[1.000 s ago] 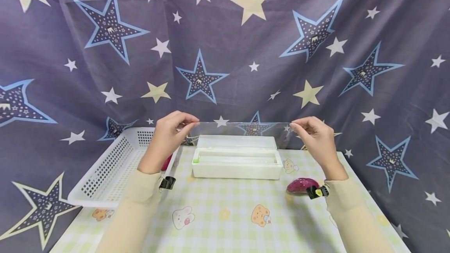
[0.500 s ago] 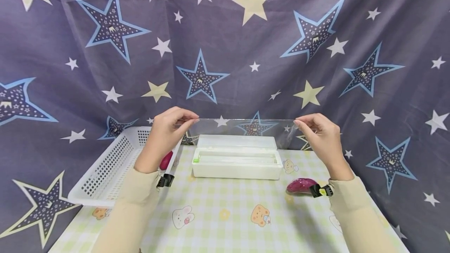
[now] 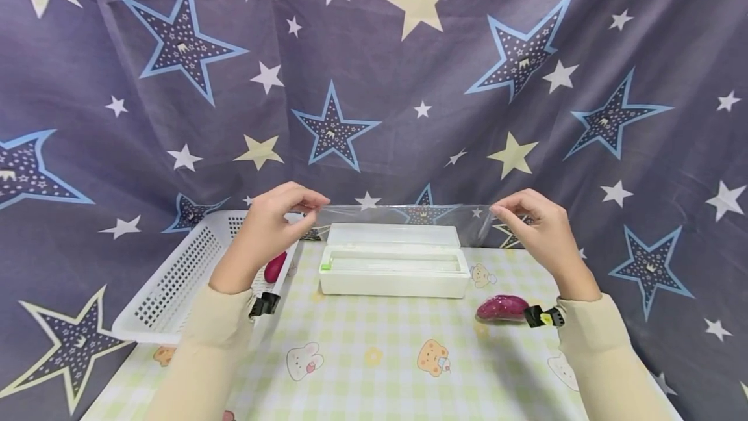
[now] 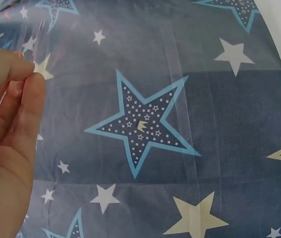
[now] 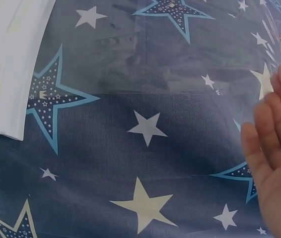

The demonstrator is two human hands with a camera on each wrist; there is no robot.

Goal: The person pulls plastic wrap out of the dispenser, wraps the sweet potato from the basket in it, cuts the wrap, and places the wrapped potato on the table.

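Evidently, everything hinges on how the thin, clear sheet of plastic film (image 3: 403,214) lies between the hands: its upper edge runs side to side, almost level, from one set of fingertips to the other. The left hand (image 3: 269,223) pinches one end between thumb and forefinger; the right hand (image 3: 537,226) pinches the other end the same way, its remaining fingers loosely bent. The film lies to the right of the left hand and to the left of the right hand, so neither is nearer to it, and it looks wrinkled just inside the right fingertips.

Below this edge is the long, white, rectangular box (image 3: 394,284), its whitish, hinged lid (image 3: 393,237) raised at the back. The box's long axis also runs side to side, so film and box are roughly parallel. They are not quite centred, though: the left fingertips are about over the box's left end, while the right ones reach past its right end. Whether the film's lower part joins the box, I cannot tell.

The glossy, purple-red, elongated object (image 3: 502,308) on the table lies below the right hand and closer to the person, likewise lengthwise from side to side; the right hand is clearly the nearer one. By the left forearm stands the white, perforated plastic basket (image 3: 175,271), with a smooth, purple-red piece (image 3: 275,267) showing inside its right wall
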